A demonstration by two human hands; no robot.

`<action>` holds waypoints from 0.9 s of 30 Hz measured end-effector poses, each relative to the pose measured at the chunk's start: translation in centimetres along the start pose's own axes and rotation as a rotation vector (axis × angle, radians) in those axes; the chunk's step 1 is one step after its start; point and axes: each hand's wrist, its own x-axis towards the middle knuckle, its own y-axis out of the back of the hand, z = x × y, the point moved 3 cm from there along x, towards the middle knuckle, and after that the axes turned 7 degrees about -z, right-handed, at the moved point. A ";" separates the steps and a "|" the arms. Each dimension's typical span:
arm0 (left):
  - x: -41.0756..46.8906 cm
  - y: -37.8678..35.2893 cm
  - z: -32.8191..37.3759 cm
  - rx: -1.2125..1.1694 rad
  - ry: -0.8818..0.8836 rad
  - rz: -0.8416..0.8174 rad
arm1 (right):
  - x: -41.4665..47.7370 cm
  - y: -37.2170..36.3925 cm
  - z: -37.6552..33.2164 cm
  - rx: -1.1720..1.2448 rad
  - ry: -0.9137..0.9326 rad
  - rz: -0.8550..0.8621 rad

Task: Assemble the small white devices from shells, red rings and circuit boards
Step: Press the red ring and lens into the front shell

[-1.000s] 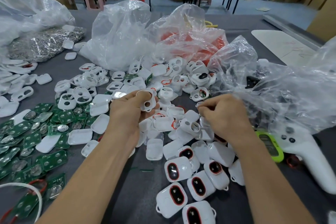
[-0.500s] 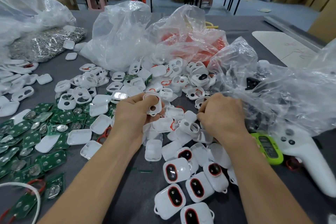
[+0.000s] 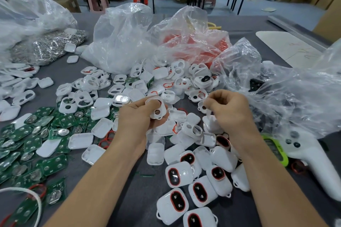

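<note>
While your left hand [image 3: 137,118] grips a front shell [image 3: 156,109] above the parts heap, fingers curled round its edges and skin showing through its large opening, the step in hand reads as fitting out that shell. No red ring is visible on it.

Left of the front shell: circuit boards [image 3: 36,134], green, each with a metal disc, spread flat and overlapping. Back shells [image 3: 80,140], plain white, lie between the boards and the front shell.

Right of the front shell: your right hand [image 3: 230,110], fingers curled tight, tips bunched and turned toward the shell. Whether they pinch anything cannot be told.

Judgement: you are bringing or hunting for a ring. The next move calls for a red ring pressed into the large opening, then a board from the left, then a back shell snapped on. The ring looks thin, so seat it evenly all round.

Nearer you than the front shell, slightly right: finished devices [image 3: 178,175], closed, red-rimmed dark windows facing up.

Containers, all beyond or beside the front shell:
- Far left and beyond: clear bag [image 3: 48,48], full of silvery metal parts.
- Straight beyond: second clear bag [image 3: 125,38], contents not legible.
- Beyond and right: red-ring bag [image 3: 193,42], red showing through the plastic.
- Right: crinkled bag [image 3: 286,97], dark parts inside, too blurred to name.
</note>
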 end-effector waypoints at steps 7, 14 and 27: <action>-0.2 -0.6 -0.4 0.050 0.015 -0.151 | -2.4 -1.3 -1.5 0.827 -0.158 -0.545; -0.3 -1.3 -0.8 -0.022 0.066 -0.359 | -2.7 -1.9 -0.9 0.835 -0.154 -0.548; -0.7 -1.5 -0.5 -0.078 0.173 -0.528 | -2.6 -2.5 -1.3 0.123 0.166 -0.253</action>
